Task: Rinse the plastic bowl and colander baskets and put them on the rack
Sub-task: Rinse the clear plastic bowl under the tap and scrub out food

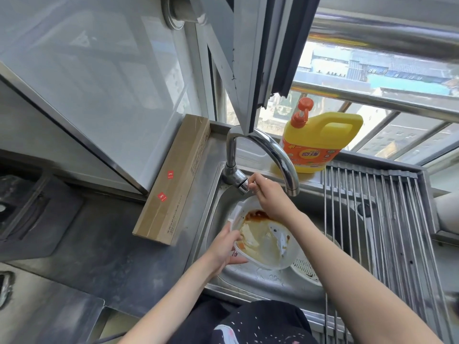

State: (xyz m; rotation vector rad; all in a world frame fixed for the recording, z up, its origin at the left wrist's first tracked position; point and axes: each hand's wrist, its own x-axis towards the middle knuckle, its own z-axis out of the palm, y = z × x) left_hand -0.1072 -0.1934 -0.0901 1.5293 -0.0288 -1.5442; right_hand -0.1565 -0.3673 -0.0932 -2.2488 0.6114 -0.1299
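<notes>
A clear plastic bowl (268, 240) smeared with brown and red sauce is tilted over the sink (263, 281). My left hand (227, 248) grips its left rim. My right hand (268, 196) reaches over the bowl and pinches the tap handle (242, 186) at the base of the curved faucet (278, 155). A white colander basket (306, 268) lies in the sink, partly hidden under the bowl. The metal roll-up rack (387, 219) spans the sink's right half. No water stream is visible.
A yellow dish-soap bottle (320, 142) stands on the ledge behind the faucet. A long cardboard box (173, 180) leans at the sink's left edge. A stove (27, 207) sits far left. An open window frame (258, 60) hangs above the faucet.
</notes>
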